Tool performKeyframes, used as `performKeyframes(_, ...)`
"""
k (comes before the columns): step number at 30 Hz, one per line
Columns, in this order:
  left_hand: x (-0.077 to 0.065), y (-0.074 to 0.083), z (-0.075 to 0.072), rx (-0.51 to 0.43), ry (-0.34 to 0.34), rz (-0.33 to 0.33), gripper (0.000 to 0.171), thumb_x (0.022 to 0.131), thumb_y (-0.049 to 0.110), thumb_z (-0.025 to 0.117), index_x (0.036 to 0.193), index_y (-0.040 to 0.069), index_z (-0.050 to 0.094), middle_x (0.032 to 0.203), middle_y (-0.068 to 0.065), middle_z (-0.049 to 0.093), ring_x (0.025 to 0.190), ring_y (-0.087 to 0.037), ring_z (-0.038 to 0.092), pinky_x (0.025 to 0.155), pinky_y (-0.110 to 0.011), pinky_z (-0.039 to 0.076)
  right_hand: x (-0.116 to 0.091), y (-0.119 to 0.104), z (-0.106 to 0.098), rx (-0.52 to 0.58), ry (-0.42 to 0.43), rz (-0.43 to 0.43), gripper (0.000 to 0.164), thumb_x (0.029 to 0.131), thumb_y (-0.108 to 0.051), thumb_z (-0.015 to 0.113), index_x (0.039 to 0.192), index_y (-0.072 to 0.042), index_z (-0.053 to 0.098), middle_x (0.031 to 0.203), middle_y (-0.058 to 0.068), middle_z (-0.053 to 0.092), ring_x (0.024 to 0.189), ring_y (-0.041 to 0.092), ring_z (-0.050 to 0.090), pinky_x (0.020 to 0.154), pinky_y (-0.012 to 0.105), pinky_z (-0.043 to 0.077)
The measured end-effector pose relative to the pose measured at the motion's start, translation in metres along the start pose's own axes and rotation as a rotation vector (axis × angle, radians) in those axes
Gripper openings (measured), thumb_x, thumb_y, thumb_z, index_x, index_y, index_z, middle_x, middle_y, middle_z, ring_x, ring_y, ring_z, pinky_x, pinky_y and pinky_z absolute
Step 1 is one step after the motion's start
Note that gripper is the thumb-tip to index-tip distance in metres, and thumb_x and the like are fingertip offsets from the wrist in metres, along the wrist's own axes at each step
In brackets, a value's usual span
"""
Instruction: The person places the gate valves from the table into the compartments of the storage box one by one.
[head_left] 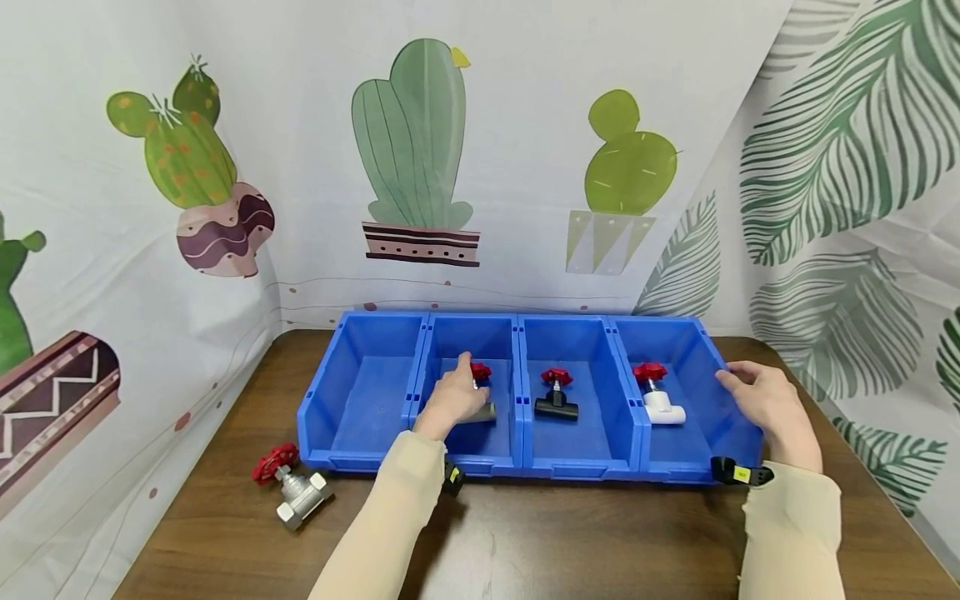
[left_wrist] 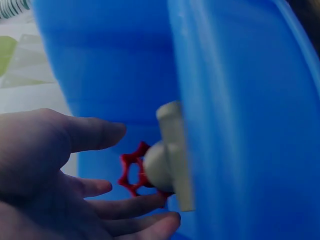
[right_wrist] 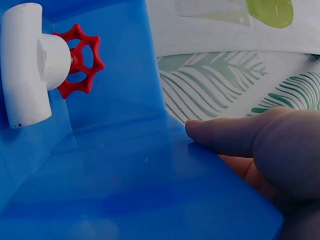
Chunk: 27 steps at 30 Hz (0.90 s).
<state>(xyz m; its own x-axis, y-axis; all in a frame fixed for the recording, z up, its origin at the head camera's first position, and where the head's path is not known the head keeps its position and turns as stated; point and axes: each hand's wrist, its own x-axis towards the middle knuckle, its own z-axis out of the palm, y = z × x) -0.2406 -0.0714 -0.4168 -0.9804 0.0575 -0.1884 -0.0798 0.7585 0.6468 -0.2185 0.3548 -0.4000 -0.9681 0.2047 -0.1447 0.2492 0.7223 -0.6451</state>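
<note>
My left hand (head_left: pixel 456 396) reaches into the second blue bin (head_left: pixel 501 468) from the left. Its fingers are spread beside a beige valve (left_wrist: pixel 172 155) with a red handwheel (left_wrist: pixel 131 172); the fingertips lie close to the wheel, and whether they touch it I cannot tell. At the far right, my right hand (head_left: pixel 768 404) grips the side wall of the rightmost blue bin (right_wrist: pixel 120 185), thumb on the upper edge and fingers outside. A white valve (head_left: pixel 662 408) with a red handwheel stands in that bin.
In the third bin sits a black valve (head_left: pixel 557 404) with a red wheel. The leftmost bin (head_left: pixel 375 408) shows its bare floor. A silver metal valve (head_left: pixel 302 498) lies on the wooden table (head_left: pixel 525 542), left of the bins. A cactus-print cloth (head_left: pixel 525 167) hangs behind.
</note>
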Motion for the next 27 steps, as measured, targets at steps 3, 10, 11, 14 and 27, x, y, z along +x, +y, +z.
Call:
performKeyframes(3, -0.007, 0.004, -0.003, 0.014, 0.013, 0.026, 0.072, 0.097, 0.023, 0.061, 0.154, 0.005, 0.021, 0.138, -0.024, 0.050, 0.122, -0.043, 0.051, 0.093, -0.055, 0.043, 0.000, 0.001, -0.001, 0.001, -0.006, 0.009, 0.066, 0.102, -0.045, 0.043, 0.142, 0.007, 0.038, 0.131, 0.041, 0.041, 0.109, 0.056, 0.047, 0.080, 0.066, 0.044)
performKeyframes(10, -0.026, 0.014, -0.013, 0.084, 0.080, 0.104, 0.064, 0.098, 0.029, 0.059, 0.152, 0.008, 0.030, 0.141, -0.023, 0.047, 0.123, -0.045, 0.048, 0.098, -0.056, 0.040, 0.001, 0.002, 0.000, 0.011, -0.014, 0.020, 0.067, 0.102, -0.045, 0.043, 0.143, 0.007, 0.036, 0.133, 0.042, 0.039, 0.111, 0.056, 0.046, 0.083, 0.067, 0.042)
performKeyframes(11, -0.030, 0.016, -0.015, 0.087, 0.091, 0.120, 0.063, 0.098, 0.030, 0.059, 0.151, 0.008, 0.032, 0.141, -0.023, 0.047, 0.123, -0.044, 0.049, 0.097, -0.056, 0.040, 0.001, 0.002, 0.001, 0.011, -0.010, 0.018, 0.067, 0.102, -0.045, 0.043, 0.143, 0.008, 0.037, 0.133, 0.041, 0.039, 0.110, 0.056, 0.046, 0.082, 0.067, 0.043)
performKeyframes(14, -0.039, 0.020, -0.022, 0.083, 0.113, 0.161, 0.060, 0.098, 0.030, 0.059, 0.149, 0.007, 0.036, 0.141, -0.021, 0.048, 0.124, -0.042, 0.049, 0.099, -0.056, 0.039, 0.001, 0.002, 0.002, 0.011, -0.001, 0.010, 0.065, 0.102, -0.043, 0.044, 0.142, 0.008, 0.038, 0.130, 0.040, 0.042, 0.109, 0.055, 0.048, 0.082, 0.066, 0.043)
performKeyframes(27, -0.073, 0.022, -0.051, 0.093, 0.179, 0.252, 0.053, 0.097, 0.033, 0.060, 0.141, 0.006, 0.048, 0.137, -0.014, 0.055, 0.122, -0.033, 0.053, 0.098, -0.055, 0.040, 0.000, 0.000, 0.001, 0.017, -0.016, 0.027, 0.066, 0.102, -0.044, 0.043, 0.143, 0.008, 0.036, 0.134, 0.042, 0.037, 0.112, 0.057, 0.045, 0.084, 0.068, 0.041)
